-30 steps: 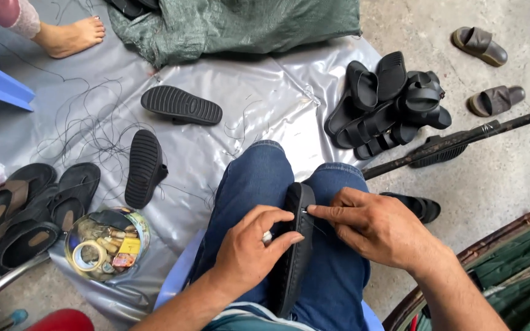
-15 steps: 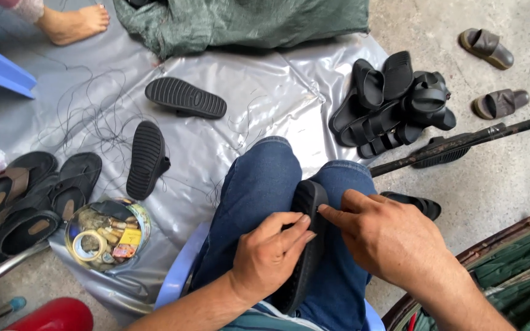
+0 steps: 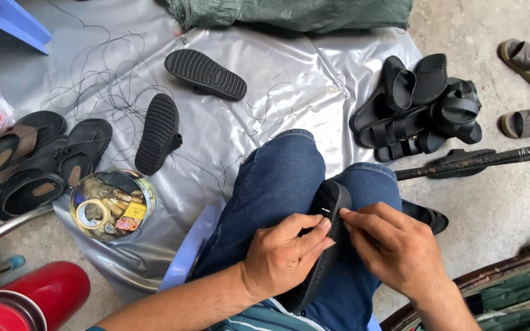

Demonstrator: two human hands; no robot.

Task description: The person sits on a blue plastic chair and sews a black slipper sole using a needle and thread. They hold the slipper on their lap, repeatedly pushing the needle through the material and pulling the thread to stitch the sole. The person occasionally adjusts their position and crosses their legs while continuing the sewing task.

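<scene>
The black sandal lies on edge along the lap, between the knees in blue jeans, its toe end pointing away from the body; half a second ago it sat a little lower in the view and the hands were set slightly apart, and now both hands have drawn in tight against the sandal's upper edge; that suggests the work has narrowed to one small spot on the rim. The left hand is wrapped around the sandal from the side, fingers curled over its edge, grasping it firmly; the right hand pinches at the same edge with thumb and forefinger, closed on the rim or on something too fine to make out.

Around the seat a grey plastic sheet covers the ground; two black soles lie upside down near its middle, with loose dark thread tangled across its left part; a round tin of odds and ends sits at the sheet's left edge beside a heap of worn sandals; a pile of black sandals rests at its right edge; a long dark rod lies across the concrete just beyond the right knee; a pair of grey slippers stands well apart near the right side. Nothing blocks the hands.
</scene>
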